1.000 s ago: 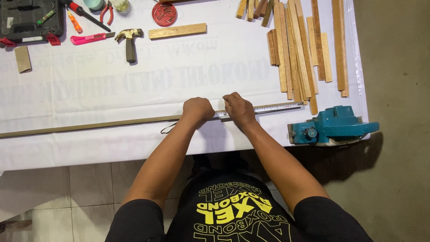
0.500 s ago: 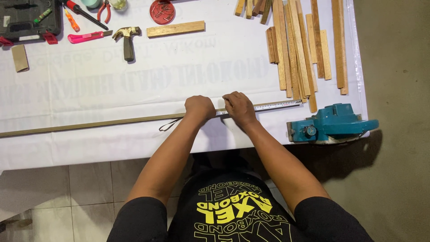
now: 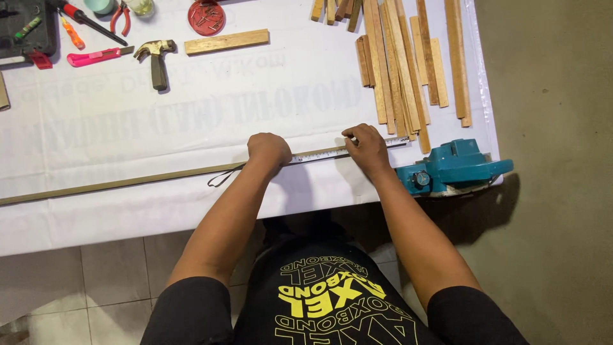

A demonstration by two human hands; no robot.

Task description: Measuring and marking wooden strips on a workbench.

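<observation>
Left hand (image 3: pixel 268 149) clenched over tape measure (image 3: pixel 325 153) on long wood strip (image 3: pixel 115 183), right hand (image 3: pixel 365 145) fingers pressing tape flat near counter (image 3: pixel 268 102) front edge, blue power tool (image 3: pixel 453 167) at right corner.

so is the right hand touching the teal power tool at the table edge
Apart. The head view shows white table cover between the right hand, resting on the tape measure blade, and the teal power tool.

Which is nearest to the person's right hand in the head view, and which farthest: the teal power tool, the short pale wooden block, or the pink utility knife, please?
From the right hand:
1. Teal power tool, just right of it at the table edge.
2. Short pale wooden block, up and left.
3. Pink utility knife, far upper left.
</observation>
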